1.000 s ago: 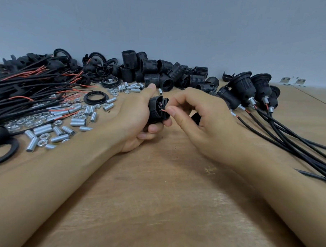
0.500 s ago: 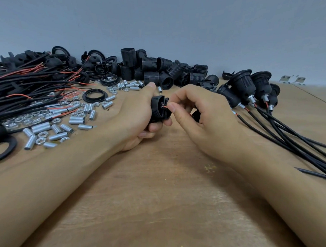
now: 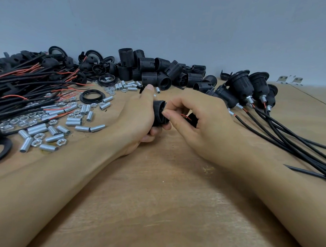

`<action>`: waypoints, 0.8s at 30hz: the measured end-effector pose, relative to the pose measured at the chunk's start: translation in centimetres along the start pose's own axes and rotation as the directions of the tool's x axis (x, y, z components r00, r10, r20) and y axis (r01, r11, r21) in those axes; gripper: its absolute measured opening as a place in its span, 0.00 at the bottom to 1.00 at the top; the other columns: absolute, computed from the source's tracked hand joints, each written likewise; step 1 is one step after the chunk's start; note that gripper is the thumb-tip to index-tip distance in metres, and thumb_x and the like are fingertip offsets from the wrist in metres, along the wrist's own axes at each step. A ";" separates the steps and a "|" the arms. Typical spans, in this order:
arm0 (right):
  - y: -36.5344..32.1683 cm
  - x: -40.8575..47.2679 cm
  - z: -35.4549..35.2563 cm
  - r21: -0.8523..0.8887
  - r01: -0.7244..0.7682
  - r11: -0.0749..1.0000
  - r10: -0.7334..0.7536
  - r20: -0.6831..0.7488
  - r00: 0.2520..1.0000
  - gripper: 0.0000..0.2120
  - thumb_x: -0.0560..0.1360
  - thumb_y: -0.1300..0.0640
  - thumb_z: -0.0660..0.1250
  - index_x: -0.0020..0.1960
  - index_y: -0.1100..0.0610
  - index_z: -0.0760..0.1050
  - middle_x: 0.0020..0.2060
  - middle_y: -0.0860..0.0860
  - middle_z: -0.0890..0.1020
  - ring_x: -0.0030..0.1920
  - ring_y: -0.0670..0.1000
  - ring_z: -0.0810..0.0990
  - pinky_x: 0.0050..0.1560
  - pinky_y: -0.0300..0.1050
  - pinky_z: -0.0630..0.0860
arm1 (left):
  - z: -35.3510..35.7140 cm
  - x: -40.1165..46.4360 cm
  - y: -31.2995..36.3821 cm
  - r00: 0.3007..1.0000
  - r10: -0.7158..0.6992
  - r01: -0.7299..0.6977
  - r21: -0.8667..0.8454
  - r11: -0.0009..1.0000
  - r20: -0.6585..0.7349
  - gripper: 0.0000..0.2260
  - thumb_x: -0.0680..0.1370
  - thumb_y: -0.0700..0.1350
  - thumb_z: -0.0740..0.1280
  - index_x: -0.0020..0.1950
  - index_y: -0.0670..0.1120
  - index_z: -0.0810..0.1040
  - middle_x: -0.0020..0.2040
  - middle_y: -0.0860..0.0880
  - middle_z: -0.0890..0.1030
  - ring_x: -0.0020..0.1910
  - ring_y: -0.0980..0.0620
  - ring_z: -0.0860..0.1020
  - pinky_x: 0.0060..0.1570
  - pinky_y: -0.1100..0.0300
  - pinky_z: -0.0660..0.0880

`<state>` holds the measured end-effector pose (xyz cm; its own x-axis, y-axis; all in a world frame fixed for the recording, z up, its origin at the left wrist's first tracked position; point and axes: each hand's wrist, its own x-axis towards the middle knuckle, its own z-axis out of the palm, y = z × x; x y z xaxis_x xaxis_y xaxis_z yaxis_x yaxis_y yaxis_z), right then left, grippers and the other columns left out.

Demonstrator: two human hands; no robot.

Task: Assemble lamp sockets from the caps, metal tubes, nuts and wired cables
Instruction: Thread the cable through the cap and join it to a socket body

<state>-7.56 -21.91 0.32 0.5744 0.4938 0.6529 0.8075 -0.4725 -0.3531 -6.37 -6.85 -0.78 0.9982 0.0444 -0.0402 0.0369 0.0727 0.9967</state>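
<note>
My left hand (image 3: pixel 138 118) grips a black ribbed socket body (image 3: pixel 159 113) just above the wooden table (image 3: pixel 155 197), thumb on top. My right hand (image 3: pixel 199 123) pinches a thin red wire (image 3: pixel 185 116) at the socket's open end, and a black cap (image 3: pixel 193 119) sits partly hidden inside its curled fingers. Loose metal tubes (image 3: pixel 72 121) and nuts (image 3: pixel 39 136) are scattered at the left. Wired cables (image 3: pixel 25 82) with red ends are heaped at the far left. Black socket bodies (image 3: pixel 153 70) pile up at the back.
Several finished sockets (image 3: pixel 242 87) with black cables (image 3: pixel 292 136) lie at the right, trailing toward the table's right edge. Black rings (image 3: pixel 92 96) lie among the parts at the left. A grey wall (image 3: pixel 162 26) closes the back.
The right hand's fingers have shifted a little at the socket's end, and the red wire now shows further toward the right palm. The left hand keeps its grip on the socket.
</note>
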 end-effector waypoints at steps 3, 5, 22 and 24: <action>-0.1 0.1 0.2 0.085 -0.084 0.993 0.081 0.039 0.996 0.04 0.79 0.62 0.66 0.47 0.62 0.76 0.37 0.51 0.81 0.40 0.51 0.77 0.44 0.45 0.73 | 0.0 0.0 0.1 1.000 0.000 0.001 -0.019 1.000 0.011 0.24 0.86 0.54 0.50 0.37 0.42 0.71 0.22 0.46 0.73 0.17 0.53 0.62 0.18 0.71 0.56; -0.1 0.2 0.1 0.128 -0.151 0.980 0.136 0.118 0.984 0.04 0.80 0.60 0.64 0.48 0.61 0.73 0.39 0.51 0.80 0.41 0.49 0.76 0.43 0.41 0.71 | -0.1 0.0 0.2 1.000 -0.002 0.003 -0.029 1.000 0.021 0.22 0.85 0.55 0.51 0.39 0.42 0.70 0.22 0.47 0.73 0.17 0.54 0.62 0.18 0.71 0.56; 1.0 0.3 -1.6 0.460 -0.419 0.783 0.367 0.204 0.908 0.20 0.65 0.62 0.80 0.49 0.50 0.72 0.48 0.46 0.80 0.48 0.55 0.83 0.52 0.53 0.82 | -0.4 0.3 0.5 0.999 -0.024 0.026 -0.101 0.995 0.026 0.19 0.85 0.55 0.53 0.44 0.42 0.68 0.24 0.47 0.74 0.16 0.55 0.61 0.17 0.72 0.55; 1.0 0.5 -1.8 0.469 -0.424 0.775 0.388 0.177 0.905 0.17 0.65 0.60 0.80 0.48 0.53 0.76 0.44 0.49 0.84 0.42 0.50 0.85 0.43 0.45 0.83 | -0.5 0.4 0.4 1.000 -0.018 0.020 -0.089 0.996 0.021 0.21 0.85 0.55 0.52 0.41 0.42 0.69 0.24 0.46 0.75 0.16 0.54 0.61 0.17 0.72 0.55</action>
<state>-6.68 -23.46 1.56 0.8564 0.3930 0.3348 0.4449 -0.2328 -0.8648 -6.01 -6.34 -0.40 0.9982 0.0224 -0.0564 0.0520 0.1621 0.9854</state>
